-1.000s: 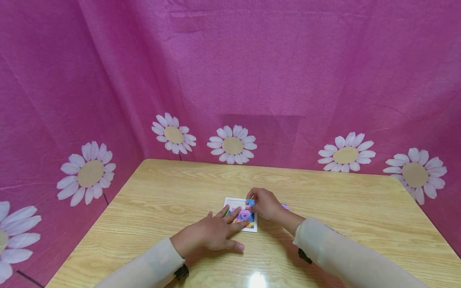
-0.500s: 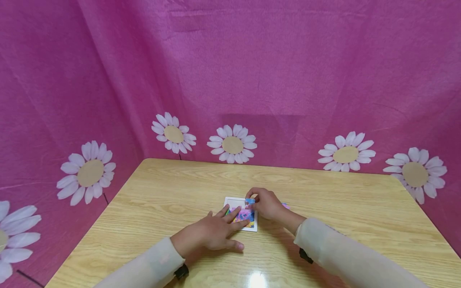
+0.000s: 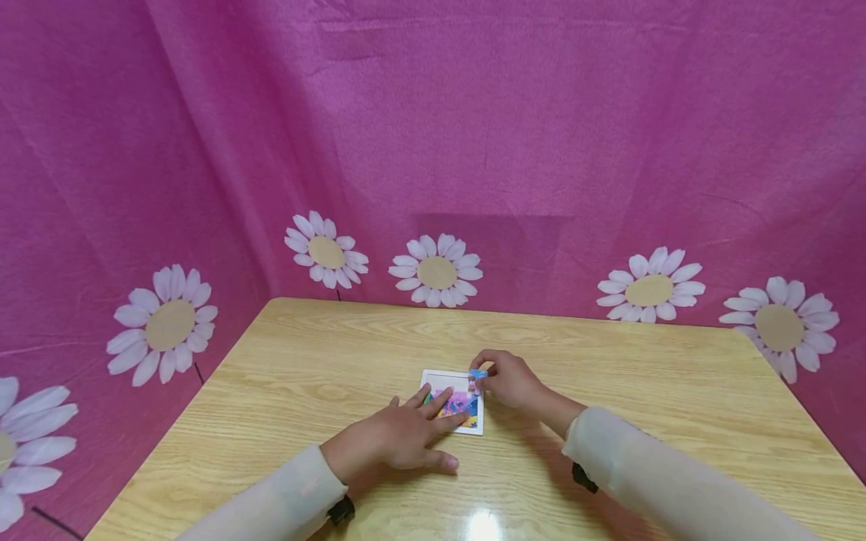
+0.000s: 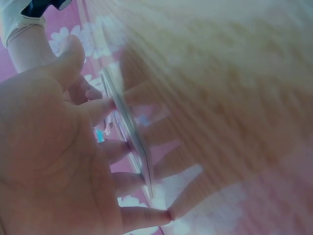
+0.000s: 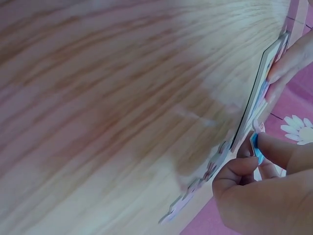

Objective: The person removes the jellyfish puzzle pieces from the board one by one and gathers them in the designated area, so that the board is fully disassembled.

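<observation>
A small jigsaw puzzle in a white tray (image 3: 441,373) lies on the table in the head view, with a pink, blue and yellow picture in its lower part and bare white above. Across it my left hand (image 3: 409,436) rests with spread fingers, the fingertips on the pieces and the tray. At the tray's upper right corner my right hand (image 3: 510,382) pinches a blue jigsaw piece (image 3: 476,378) between thumb and fingers. The right wrist view shows this piece edge-on, tilted up over the tray's end.
Several loose jigsaw pieces (image 5: 195,183) lie on the table beside the tray in the right wrist view; the right hand hides them in the head view. A pink cloth (image 3: 514,150) with daisies stands behind the wooden table (image 3: 325,353).
My right hand has shifted slightly right with the blue jigsaw piece, which has tilted and moved toward the tray's corner. My left hand has stayed in place.
</observation>
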A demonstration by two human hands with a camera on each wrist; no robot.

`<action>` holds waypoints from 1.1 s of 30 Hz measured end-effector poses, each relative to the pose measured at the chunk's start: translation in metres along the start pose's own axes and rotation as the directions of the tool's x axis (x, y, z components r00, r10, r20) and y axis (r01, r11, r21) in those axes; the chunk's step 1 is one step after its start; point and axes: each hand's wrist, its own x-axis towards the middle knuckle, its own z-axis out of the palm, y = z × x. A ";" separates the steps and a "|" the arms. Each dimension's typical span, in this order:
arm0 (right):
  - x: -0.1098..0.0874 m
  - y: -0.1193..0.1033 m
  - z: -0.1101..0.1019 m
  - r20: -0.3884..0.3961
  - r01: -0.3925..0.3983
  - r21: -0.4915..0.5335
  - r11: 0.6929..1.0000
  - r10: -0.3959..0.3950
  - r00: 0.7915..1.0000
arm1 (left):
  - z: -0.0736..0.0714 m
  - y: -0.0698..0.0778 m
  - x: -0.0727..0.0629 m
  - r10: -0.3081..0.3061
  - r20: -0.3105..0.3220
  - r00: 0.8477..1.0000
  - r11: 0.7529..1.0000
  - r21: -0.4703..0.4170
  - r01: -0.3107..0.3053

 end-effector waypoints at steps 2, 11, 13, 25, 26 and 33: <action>-0.001 0.002 -0.003 0.003 -0.011 0.013 1.000 0.011 1.000 | 0.000 0.000 0.000 0.000 -0.001 1.000 1.000 -0.003 0.000; -0.003 0.013 -0.020 0.025 -0.003 -0.007 1.000 0.003 1.000 | 0.000 0.001 0.000 -0.005 0.002 1.000 1.000 -0.003 0.005; -0.005 0.015 -0.024 0.030 0.004 0.007 1.000 -0.004 1.000 | 0.000 0.001 0.000 -0.006 0.004 1.000 1.000 -0.004 0.006; -0.018 0.025 -0.049 0.062 0.037 0.054 0.998 -0.040 0.997 | 0.001 0.000 0.000 -0.003 0.003 1.000 1.000 -0.014 0.003; -0.019 0.027 -0.051 0.063 0.036 0.054 0.998 -0.040 0.997 | 0.001 0.000 0.000 -0.001 0.003 1.000 1.000 -0.016 0.001; -0.024 0.040 -0.061 0.058 0.042 0.010 0.999 -0.043 0.997 | 0.001 0.001 0.000 -0.004 0.008 1.000 0.999 -0.032 0.004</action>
